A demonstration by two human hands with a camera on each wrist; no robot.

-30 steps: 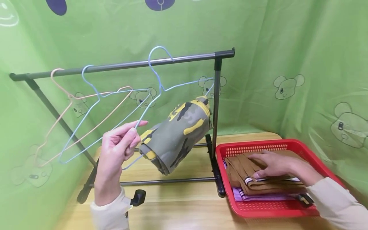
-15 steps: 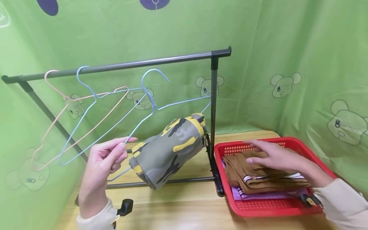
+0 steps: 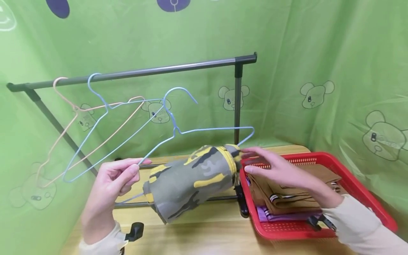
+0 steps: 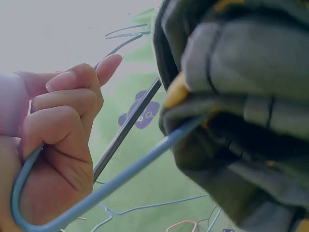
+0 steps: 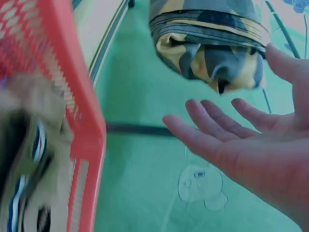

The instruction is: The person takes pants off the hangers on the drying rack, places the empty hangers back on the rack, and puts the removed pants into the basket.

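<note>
My left hand [image 3: 114, 184] pinches the left shoulder of a blue wire hanger [image 3: 176, 129] between thumb and fingers. A grey, black and yellow camouflage garment [image 3: 194, 182] is draped over the hanger's lower bar, its left end sagging lower. In the left wrist view the hanger wire [image 4: 120, 176] runs into the folds of the cloth [image 4: 256, 58]. My right hand [image 3: 277, 171] reaches to the garment's right end. The right wrist view shows that hand [image 5: 251, 150] with fingers spread, palm toward the gathered, banded end of the garment [image 5: 212, 43], thumb right at its edge.
Behind stands a black metal rack [image 3: 191, 66], with a pink hanger [image 3: 75, 107] and another blue hanger [image 3: 107, 108] on its left part. At right a red basket [image 3: 318, 154] holds folded brown clothes [image 3: 293, 196] over a purple one [image 3: 280, 216]. Green curtain surrounds the wooden table.
The held hanger has come down and away from the rack bar, its hook now below it, with the garment. My right hand has left the brown clothes and moved left to the camouflage garment.
</note>
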